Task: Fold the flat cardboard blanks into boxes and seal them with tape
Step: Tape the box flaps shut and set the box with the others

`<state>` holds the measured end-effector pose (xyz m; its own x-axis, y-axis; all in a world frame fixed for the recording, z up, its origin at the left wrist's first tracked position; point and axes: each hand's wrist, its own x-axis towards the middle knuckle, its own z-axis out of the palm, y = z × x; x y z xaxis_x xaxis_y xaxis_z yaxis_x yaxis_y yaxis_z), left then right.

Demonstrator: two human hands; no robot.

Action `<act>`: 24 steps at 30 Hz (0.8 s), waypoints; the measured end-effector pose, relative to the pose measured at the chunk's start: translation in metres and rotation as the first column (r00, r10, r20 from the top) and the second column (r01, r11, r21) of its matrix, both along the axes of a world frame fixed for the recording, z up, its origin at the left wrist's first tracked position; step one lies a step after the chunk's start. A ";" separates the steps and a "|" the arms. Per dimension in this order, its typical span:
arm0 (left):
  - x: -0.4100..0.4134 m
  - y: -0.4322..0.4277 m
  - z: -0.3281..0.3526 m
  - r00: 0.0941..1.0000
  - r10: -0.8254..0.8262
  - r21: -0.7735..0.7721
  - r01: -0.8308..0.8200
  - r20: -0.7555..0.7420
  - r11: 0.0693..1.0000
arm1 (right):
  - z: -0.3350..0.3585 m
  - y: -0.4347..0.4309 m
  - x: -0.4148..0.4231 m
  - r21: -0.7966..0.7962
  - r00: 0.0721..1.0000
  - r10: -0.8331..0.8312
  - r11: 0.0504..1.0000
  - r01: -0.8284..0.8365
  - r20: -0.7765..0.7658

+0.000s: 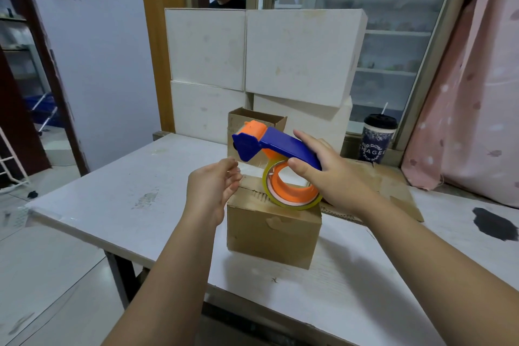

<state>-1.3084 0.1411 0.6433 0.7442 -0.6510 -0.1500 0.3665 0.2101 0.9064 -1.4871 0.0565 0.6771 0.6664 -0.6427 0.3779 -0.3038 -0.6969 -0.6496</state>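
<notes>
A closed cardboard box (pixel 272 230) stands on the white surface (pixel 126 205). Just above its top, the right hand (pixel 331 174) grips the blue handle of the tape dispenser (pixel 280 143), and the yellowish tape roll (pixel 292 191) almost touches the box. At the box's upper left corner, the left hand (pixel 210 188) pinches the loose end of the clear tape. Behind the box stands an open small box (pixel 255 121). Flat cardboard (pixel 393 191) lies to its right.

Scuffed white worktop (pixel 112 205) with a closed cardboard box (pixel 272 236) at centre. Behind it stands an open-topped cardboard box (pixel 238 118). Flat cardboard blanks (pixel 393 185) lie at right, and stacked white boxes (pixel 297 56) line the far edge.
</notes>
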 end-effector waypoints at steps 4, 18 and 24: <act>0.002 -0.003 -0.007 0.993 0.073 0.069 -0.080 0.097 0.994 | -0.001 0.001 0.002 -0.018 1.000 0.000 1.000 0.001 0.017; 0.012 0.006 -0.020 0.997 -0.069 0.081 0.066 0.032 0.995 | -0.036 0.008 0.011 0.216 0.891 0.031 0.966 -0.143 0.453; 0.012 0.005 -0.022 0.993 -0.077 0.096 0.069 0.084 0.993 | -0.042 0.012 0.013 0.180 0.851 -0.022 0.980 -0.086 0.525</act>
<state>-1.2962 0.1459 0.6217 0.7083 -0.6901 -0.1487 0.2962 0.0992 0.9500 -1.4744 0.0683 0.6353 0.4265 -0.7192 0.5485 0.1383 -0.5475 -0.8253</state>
